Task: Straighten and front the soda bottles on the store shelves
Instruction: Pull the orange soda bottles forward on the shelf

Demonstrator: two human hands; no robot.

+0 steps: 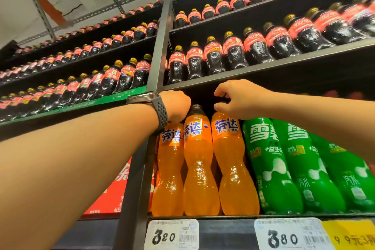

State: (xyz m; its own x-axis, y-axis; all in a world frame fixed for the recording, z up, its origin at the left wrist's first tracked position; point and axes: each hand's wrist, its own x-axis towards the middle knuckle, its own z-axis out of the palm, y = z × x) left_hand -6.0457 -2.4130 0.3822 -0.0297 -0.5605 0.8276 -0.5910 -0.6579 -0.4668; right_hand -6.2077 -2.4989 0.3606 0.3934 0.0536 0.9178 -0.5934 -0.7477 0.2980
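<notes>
Now we judge row nearly fronted: three orange plastic soda bottles point(199, 168) stand just beneath fingers point(220, 94), labels forward. Right hand point(237, 97) grips rightmost bottle's top; left hand point(176, 105) curls over leftmost top, grip hidden, cannot tell. Green plastic bottles point(269, 164) right of fingers look done.

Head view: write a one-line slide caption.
The left hand and right hand grip two orange soda bottles by their tops, beside green bottles, below cola rows.
</notes>
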